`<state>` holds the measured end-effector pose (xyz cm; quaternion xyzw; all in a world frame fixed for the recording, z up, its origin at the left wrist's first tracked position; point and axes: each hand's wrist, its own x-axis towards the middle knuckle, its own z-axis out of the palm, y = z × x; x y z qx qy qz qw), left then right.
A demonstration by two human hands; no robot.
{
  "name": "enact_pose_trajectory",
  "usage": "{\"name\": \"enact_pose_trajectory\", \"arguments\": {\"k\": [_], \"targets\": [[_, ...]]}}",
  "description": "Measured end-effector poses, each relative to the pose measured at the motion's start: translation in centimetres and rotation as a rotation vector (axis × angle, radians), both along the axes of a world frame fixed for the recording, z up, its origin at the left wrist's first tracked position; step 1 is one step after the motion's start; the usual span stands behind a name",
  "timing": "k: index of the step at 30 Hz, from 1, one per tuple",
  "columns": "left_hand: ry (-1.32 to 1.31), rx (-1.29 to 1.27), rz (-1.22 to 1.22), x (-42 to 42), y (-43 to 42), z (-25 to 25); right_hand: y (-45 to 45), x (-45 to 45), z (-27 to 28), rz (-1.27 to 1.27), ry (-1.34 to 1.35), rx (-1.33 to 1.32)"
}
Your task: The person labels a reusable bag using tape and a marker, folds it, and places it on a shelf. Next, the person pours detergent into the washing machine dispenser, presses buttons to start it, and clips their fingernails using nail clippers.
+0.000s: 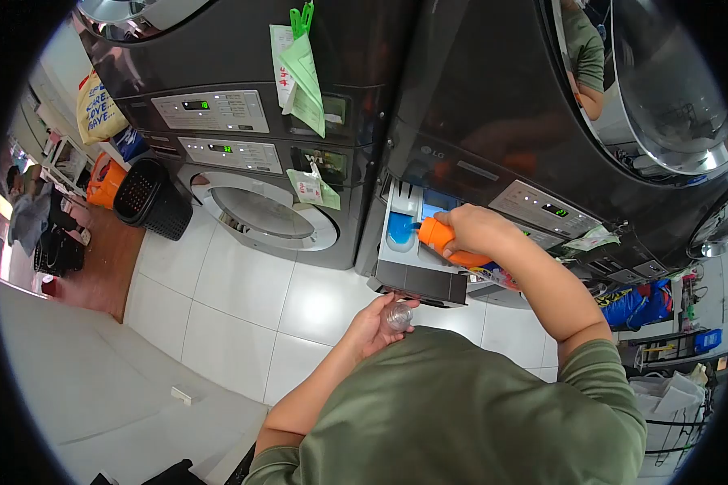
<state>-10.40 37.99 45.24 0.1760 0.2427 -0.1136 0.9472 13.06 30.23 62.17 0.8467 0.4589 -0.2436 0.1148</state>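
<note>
My right hand is wrapped round an orange bottle, tilted with its mouth toward the left. The mouth is over the pulled-out detergent drawer of a dark LG washer. Bright blue liquid lies in the drawer's left compartment, right beside the bottle's mouth. Lower down, in front of the drawer, my left hand holds a small clear plastic container, perhaps a cup. My right hand hides part of the bottle and of the drawer's far right side.
A second stack of dark machines stands to the left, with a round door low down and green slips clipped on. A black laundry basket and an orange bag stand at far left. White tiles cover the floor.
</note>
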Motion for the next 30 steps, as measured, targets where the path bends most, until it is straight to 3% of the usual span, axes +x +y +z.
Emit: {"name": "enact_pose_trajectory", "arguments": {"k": [10, 30], "targets": [[0.005, -0.007, -0.002, 0.0, -0.1, 0.1, -0.3, -0.2, 0.3, -0.016, 0.01, 0.021], [0.039, 0.043, 0.002, 0.2, 0.2, 0.1, -3.0, 0.7, 0.7, -0.111, 0.081, 0.407]]}}
